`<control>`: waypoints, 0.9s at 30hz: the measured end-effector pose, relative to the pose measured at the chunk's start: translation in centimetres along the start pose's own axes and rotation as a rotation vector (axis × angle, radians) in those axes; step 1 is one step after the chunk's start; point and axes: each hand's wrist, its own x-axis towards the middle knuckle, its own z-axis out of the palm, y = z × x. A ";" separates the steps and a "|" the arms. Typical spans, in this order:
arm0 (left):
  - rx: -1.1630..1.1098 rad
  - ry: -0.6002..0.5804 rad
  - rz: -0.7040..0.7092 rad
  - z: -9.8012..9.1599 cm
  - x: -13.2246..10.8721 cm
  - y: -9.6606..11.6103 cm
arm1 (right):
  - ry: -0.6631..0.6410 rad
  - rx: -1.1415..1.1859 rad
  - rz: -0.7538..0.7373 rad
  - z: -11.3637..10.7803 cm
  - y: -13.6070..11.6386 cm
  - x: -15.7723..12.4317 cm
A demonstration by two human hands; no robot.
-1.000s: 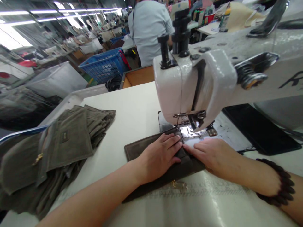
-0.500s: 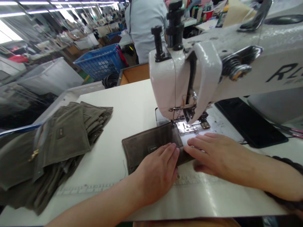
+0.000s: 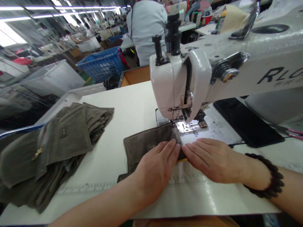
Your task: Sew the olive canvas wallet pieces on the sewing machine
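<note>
An olive-brown fabric pouch piece [image 3: 144,137] lies flat under the needle end of the sewing machine [image 3: 181,85], its top right corner close to the presser foot [image 3: 176,123]. Gold zipper teeth [image 3: 181,160] show at its lower edge. My left hand [image 3: 157,170] rests flat on the piece, fingers stretched out and partly covering a small dark label. On the right edge, my right hand [image 3: 210,159] touches the fabric with straight fingertips; its thumb is hidden. A dark beaded bracelet circles the right wrist.
A stack of similar olive fabric pieces [image 3: 71,135] with zippers lies at the left. A black phone [image 3: 247,121] and scissors [image 3: 290,130] are at the right. A ruler scale [image 3: 90,186] runs along the tabletop. Behind stand a blue crate [image 3: 103,63] and a person [image 3: 148,31].
My right hand has shifted slightly left, its fingers now closer together against the fabric edge. The zipper teeth have come into sight. The camera view has moved a little.
</note>
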 end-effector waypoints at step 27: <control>0.056 -0.102 0.168 1.4 0.4 -1.1 | -0.126 0.103 0.096 0.2 -1.0 0.0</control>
